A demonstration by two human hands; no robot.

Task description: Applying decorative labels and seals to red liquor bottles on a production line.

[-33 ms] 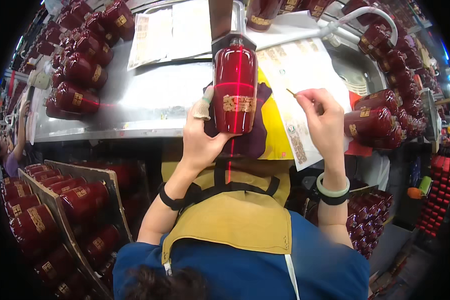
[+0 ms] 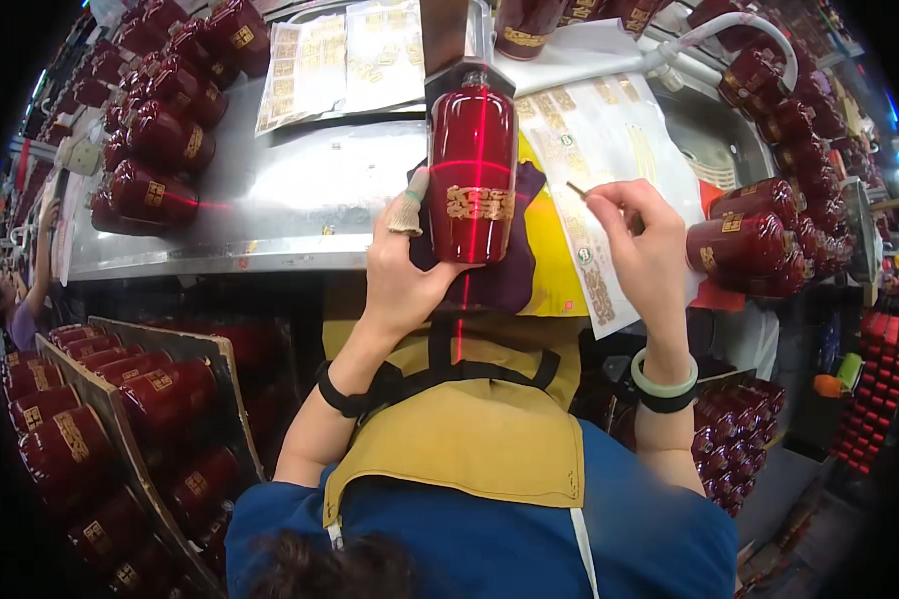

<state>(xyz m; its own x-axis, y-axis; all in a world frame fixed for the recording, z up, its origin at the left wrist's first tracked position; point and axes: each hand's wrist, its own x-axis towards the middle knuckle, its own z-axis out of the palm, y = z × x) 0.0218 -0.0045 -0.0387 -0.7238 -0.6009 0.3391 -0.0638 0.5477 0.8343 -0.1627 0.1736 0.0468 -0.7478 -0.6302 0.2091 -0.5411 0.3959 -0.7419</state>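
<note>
A glossy dark-red bottle [image 2: 472, 150] with a gold patterned band lies neck-away on a dark purple cloth [image 2: 518, 270], crossed by red laser lines. My left hand [image 2: 402, 270] is closed around its lower left side, thumb under the base; a cream fabric sleeve [image 2: 405, 215] covers one finger. To the right, my right hand [image 2: 641, 225] pinches a short, thin brown-gold strip [image 2: 576, 190] between thumb and forefinger, apart from the bottle. Below that hand lies a white sheet of gold decals [image 2: 591, 270], partly over a yellow sheet [image 2: 552, 275].
More red bottles stand at the left [image 2: 150, 195] and right [image 2: 739, 242] of the metal worktop [image 2: 270, 215]. Decal sheets [image 2: 385, 55] lie at the back. A white curved faucet [image 2: 709, 35] arches over a sink [image 2: 714, 140]. Divided crates [image 2: 160, 369] of bottles sit lower left. Another person's arm [image 2: 42, 240] shows far left.
My right hand has shifted slightly, and the strip in its fingers is tilted differently. The bottle and decal sheet sit marginally differently; my left hand keeps its hold.
</note>
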